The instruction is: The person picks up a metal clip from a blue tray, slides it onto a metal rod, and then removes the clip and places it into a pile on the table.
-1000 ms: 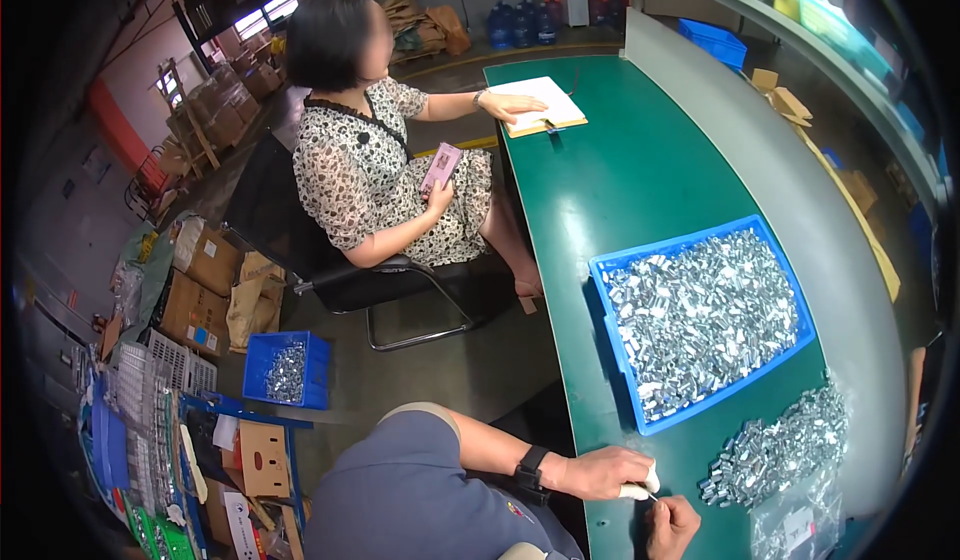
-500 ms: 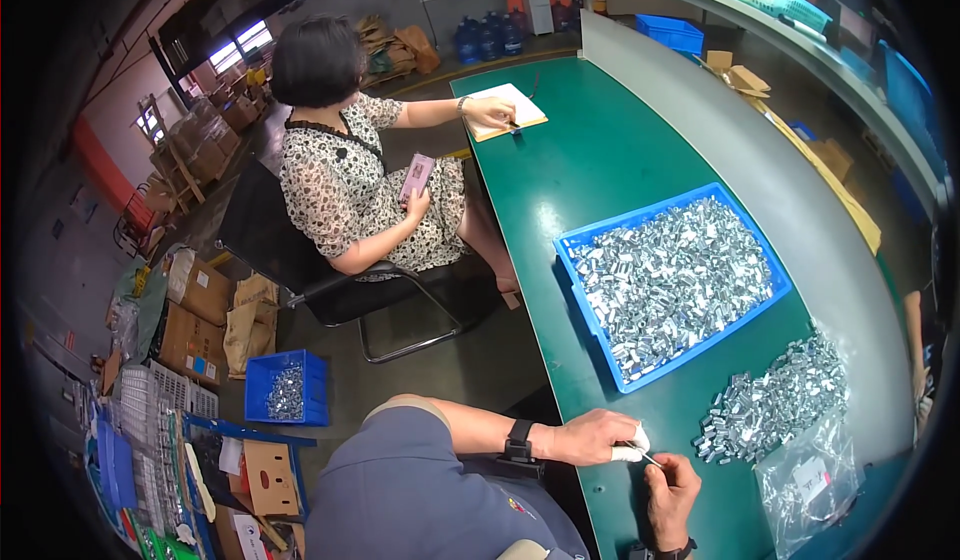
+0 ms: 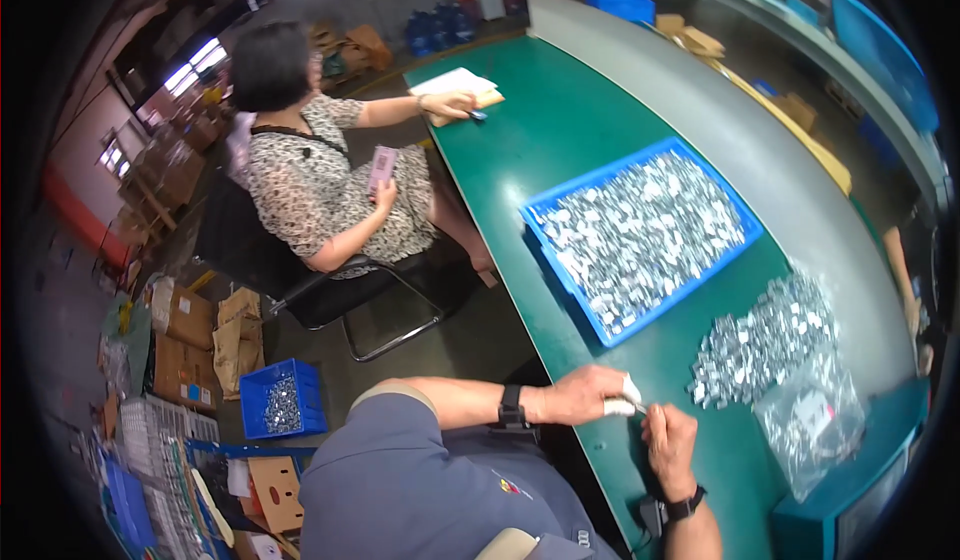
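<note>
Left hand (image 3: 585, 396) and right hand (image 3: 672, 438) meet over the green table (image 3: 530, 120)!

We have the left, white covers (image 3: 618, 407) on its fingertips, pinching a slim piece (image 3: 641, 409) too blurred for us to identify, and here is the right, coming in from five o'clock, thumb and finger closed on it too. So the piece sits right between the two hands. From there, straight up at twelve o'clock, we find a blue tray (image 3: 607, 339) heaped with small silvery parts (image 3: 640, 240)! Swing to two o'clock: a loose pile (image 3: 760, 340) of similar bits; at three, a clear plastic bag (image 3: 815, 425) at the pile's edge. Up at ten o'clock we spot a seated person (image 3: 310, 175), pink flat object (image 3: 382, 170) in one hand, the other at a notebook (image 3: 455, 82) toward eleven.
</note>
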Action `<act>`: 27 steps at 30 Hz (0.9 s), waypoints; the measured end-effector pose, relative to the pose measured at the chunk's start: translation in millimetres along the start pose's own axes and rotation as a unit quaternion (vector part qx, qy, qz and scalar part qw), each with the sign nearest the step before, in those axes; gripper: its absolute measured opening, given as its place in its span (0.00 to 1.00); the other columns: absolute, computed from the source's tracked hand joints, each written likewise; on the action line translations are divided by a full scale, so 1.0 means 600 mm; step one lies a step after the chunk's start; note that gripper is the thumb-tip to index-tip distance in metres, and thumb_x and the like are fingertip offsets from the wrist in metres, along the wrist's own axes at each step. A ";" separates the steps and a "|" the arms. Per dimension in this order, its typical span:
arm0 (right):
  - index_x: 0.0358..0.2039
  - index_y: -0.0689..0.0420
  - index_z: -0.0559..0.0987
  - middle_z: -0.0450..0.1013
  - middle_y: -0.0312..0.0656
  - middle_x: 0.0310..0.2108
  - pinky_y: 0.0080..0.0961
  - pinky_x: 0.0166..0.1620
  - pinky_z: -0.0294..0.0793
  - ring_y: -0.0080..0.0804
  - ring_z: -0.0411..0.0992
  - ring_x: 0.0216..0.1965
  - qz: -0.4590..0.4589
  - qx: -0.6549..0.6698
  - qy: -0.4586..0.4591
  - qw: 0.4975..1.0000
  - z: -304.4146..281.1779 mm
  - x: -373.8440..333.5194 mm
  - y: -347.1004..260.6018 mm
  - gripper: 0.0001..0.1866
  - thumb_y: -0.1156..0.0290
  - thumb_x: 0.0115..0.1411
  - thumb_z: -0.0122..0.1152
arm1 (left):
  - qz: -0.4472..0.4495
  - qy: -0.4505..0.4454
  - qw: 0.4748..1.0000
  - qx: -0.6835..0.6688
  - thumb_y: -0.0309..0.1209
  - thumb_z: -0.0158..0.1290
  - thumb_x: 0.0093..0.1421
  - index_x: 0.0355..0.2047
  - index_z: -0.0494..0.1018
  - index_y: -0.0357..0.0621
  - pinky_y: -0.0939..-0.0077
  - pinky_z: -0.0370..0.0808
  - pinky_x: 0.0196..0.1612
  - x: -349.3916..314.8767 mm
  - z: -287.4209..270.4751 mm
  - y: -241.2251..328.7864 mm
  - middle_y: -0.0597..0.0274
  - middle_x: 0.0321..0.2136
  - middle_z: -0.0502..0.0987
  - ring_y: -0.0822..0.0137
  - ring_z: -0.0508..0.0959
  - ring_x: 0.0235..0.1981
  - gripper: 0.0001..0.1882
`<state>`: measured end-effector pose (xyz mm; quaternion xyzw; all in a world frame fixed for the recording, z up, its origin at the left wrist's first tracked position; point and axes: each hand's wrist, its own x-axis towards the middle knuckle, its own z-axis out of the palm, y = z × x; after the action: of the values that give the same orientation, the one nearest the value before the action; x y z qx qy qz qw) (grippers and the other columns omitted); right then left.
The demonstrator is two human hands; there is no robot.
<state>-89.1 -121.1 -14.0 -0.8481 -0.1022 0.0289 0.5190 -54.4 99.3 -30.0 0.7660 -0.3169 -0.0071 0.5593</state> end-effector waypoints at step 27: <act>0.23 0.62 0.76 0.71 0.33 0.18 0.18 0.23 0.65 0.16 0.68 0.19 0.038 0.217 0.095 0.971 -0.016 0.000 0.029 0.18 0.66 0.70 0.55 | 0.194 -0.230 0.781 0.547 0.38 0.56 0.63 0.48 0.73 0.46 0.58 0.74 0.46 0.366 -0.203 -0.051 0.52 0.39 0.71 0.50 0.74 0.44 0.16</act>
<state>-85.1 -137.1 -24.7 -0.7174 -0.0119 -0.0107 0.6965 180.4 100.1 64.6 0.8412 -0.5286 0.1007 -0.0540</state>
